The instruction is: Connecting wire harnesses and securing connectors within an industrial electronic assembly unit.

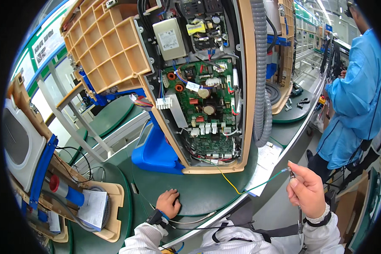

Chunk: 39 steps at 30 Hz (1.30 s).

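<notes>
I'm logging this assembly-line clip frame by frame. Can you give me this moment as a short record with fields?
Setting: green conveyor pallet on an assembly line
Main unit: beige open-backed appliance housing showing a green circuit board, propped on a blue plastic stand
Left hand: resting flat on the pallet
Right hand: raised, pinching the end of a thin yellow-green wire that runs from the housing's base
Hose: grey ribbed hose hanging down the housing's side
Nearby: person in blue coat at right
</notes>
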### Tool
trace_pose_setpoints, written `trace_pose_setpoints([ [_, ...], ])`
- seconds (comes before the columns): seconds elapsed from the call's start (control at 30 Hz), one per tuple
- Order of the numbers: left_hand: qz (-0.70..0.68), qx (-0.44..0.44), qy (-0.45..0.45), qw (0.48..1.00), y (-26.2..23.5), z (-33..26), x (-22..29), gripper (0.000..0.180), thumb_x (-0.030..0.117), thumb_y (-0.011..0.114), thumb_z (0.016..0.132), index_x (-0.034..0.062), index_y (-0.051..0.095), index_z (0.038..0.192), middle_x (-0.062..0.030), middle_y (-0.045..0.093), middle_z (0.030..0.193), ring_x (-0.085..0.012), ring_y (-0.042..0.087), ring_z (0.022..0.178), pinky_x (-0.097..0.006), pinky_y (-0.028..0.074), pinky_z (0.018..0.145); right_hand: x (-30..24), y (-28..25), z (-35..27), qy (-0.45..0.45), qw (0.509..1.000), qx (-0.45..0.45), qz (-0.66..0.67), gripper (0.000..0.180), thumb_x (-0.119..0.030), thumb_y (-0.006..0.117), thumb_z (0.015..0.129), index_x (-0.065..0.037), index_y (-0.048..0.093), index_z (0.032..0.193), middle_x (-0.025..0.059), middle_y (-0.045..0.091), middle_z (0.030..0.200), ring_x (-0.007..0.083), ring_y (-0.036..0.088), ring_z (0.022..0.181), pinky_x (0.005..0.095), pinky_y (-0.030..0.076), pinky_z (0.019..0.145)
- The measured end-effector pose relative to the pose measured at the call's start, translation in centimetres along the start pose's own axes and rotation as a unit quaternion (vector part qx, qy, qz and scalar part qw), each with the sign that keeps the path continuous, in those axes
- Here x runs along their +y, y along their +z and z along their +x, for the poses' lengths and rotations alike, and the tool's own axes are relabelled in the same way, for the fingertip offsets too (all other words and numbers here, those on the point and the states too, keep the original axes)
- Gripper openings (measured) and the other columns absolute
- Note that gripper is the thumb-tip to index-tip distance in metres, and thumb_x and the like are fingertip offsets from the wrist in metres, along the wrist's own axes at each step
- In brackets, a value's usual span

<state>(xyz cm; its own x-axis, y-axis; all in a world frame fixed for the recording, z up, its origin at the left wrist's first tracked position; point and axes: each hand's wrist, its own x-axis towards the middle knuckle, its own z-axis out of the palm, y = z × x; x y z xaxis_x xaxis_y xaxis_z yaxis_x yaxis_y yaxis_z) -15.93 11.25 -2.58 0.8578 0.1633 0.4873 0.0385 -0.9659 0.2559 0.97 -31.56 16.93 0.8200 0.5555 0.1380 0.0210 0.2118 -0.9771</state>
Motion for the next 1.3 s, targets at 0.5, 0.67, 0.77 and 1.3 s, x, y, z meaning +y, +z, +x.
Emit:
trace_pose_setpoints([
  [0.5, -0.318, 0.159, -0.064, 0.932, -19.1, 28.9, 11.0, 0.027, 0.019, 0.057, 0.096, -0.0047, 0.063, 0.107, -0.0088, 0.069, 0.082, -0.0105, 0.063, 0.062, -0.022, 0.046, 0.050, -2.0, 0.4, -1.5, -0.002, 0.999, -0.018, -0.039, 0.040, 0.001, 0.050, 0.096, -0.001, 0.051, 0.136, 0.0031, 0.059, 0.073, 0.0045, 0.043, 0.054, 0.0193, 0.035, 0.048],
  [0.67, -0.282, 0.167, -0.087, 0.941, -19.3, 29.1, 12.0, 0.038, 0.014, 0.063, 0.092, -0.0058, 0.054, 0.123, -0.0091, 0.069, 0.079, -0.0090, 0.060, 0.053, -0.019, 0.040, 0.041, -1.5, 0.1, -2.2, 0.020, 0.999, -0.028, -0.016, 0.040, 0.001, 0.050, 0.096, -0.002, 0.052, 0.136, 0.0030, 0.059, 0.073, 0.0046, 0.043, 0.054, 0.0198, 0.036, 0.049],
  [0.77, -0.323, 0.145, -0.122, 0.927, -18.9, 29.3, 12.7, 0.041, 0.015, 0.064, 0.092, -0.0077, 0.051, 0.124, -0.0105, 0.069, 0.080, -0.0097, 0.060, 0.052, -0.020, 0.040, 0.041, -1.5, -0.4, -2.6, 0.026, 0.999, -0.030, -0.033, 0.040, 0.000, 0.050, 0.096, -0.002, 0.052, 0.136, 0.0029, 0.059, 0.073, 0.0046, 0.044, 0.054, 0.0197, 0.036, 0.049],
  [1.3, -0.474, -0.054, -0.188, 0.859, -21.9, 31.0, 12.5, 0.014, 0.018, 0.064, 0.094, 0.0061, 0.059, 0.098, 0.0019, 0.059, 0.074, -0.0038, 0.053, 0.055, -0.015, 0.039, 0.046, -0.6, -1.0, -3.3, 0.040, 0.998, -0.040, 0.000, 0.040, -0.002, 0.051, 0.097, -0.004, 0.051, 0.137, 0.0026, 0.060, 0.075, 0.0045, 0.045, 0.057, 0.0193, 0.038, 0.051],
])
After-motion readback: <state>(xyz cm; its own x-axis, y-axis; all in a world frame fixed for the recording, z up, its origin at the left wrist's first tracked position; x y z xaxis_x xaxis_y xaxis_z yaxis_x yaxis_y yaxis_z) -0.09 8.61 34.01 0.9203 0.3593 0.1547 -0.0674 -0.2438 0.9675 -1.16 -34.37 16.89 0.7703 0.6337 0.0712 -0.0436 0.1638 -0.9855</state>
